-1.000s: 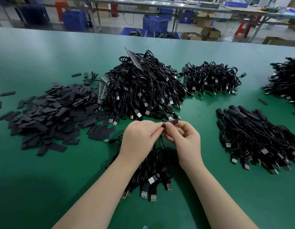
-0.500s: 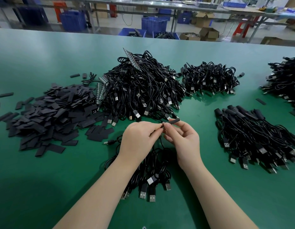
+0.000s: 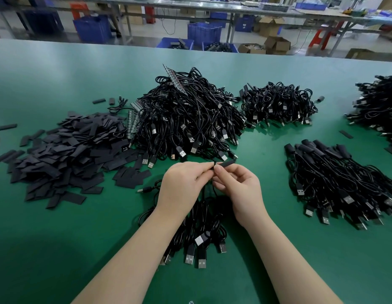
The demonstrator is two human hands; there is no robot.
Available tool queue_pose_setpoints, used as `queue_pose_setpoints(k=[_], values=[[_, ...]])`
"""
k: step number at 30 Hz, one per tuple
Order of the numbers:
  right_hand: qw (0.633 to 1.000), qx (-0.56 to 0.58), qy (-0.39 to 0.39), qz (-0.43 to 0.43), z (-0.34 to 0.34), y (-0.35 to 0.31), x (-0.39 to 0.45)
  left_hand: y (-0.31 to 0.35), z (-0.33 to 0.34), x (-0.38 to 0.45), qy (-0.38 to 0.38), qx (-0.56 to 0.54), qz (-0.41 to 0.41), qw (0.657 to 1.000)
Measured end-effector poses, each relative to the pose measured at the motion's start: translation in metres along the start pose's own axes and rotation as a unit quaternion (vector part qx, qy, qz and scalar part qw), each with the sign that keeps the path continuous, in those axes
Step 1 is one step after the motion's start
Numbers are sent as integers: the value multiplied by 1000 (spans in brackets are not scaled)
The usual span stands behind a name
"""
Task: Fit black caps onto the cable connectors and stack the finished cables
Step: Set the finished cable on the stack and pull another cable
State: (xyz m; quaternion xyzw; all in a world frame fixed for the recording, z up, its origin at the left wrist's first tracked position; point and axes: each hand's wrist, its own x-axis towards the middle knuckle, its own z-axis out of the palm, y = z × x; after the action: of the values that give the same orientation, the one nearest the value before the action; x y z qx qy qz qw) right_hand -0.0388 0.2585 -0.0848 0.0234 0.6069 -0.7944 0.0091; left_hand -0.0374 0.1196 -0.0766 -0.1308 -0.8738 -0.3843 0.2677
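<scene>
- We count two hands over the green table (image 3: 59,249), both raised just above a small bunch of cables (image 3: 199,235) that lies near the table's front edge.
- We count one black cap (image 3: 226,163) in the grip, lying nearly level and pointing away to the right.
- Our right hand (image 3: 239,189) pinches the cap's near end between thumb and forefinger, the other fingers curled loosely below.
- Our left hand (image 3: 181,185) meets it fingertip to fingertip, fingers drawn together on something thin; we cannot tell whether it is the connector or the cable itself.
- We count four cable heaps beyond the hands: the big tangled heap (image 3: 188,119) straight behind them, a smaller heap (image 3: 278,104) to its right, a neat stack (image 3: 340,178) right of the hands, and one more (image 3: 379,106) at the table's right edge.
- We see one pile of loose caps (image 3: 65,152) left of the big heap, too many to count.
</scene>
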Motion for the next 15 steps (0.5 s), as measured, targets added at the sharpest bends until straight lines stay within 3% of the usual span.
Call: queue_pose_setpoints(k=[6, 15], values=[[1000, 2, -9, 19, 0, -2, 0, -3, 0, 1, -10, 2, 29, 1000], [994, -5, 68, -89, 0, -5, -3, -3, -2, 2, -19, -18, 14, 1000]])
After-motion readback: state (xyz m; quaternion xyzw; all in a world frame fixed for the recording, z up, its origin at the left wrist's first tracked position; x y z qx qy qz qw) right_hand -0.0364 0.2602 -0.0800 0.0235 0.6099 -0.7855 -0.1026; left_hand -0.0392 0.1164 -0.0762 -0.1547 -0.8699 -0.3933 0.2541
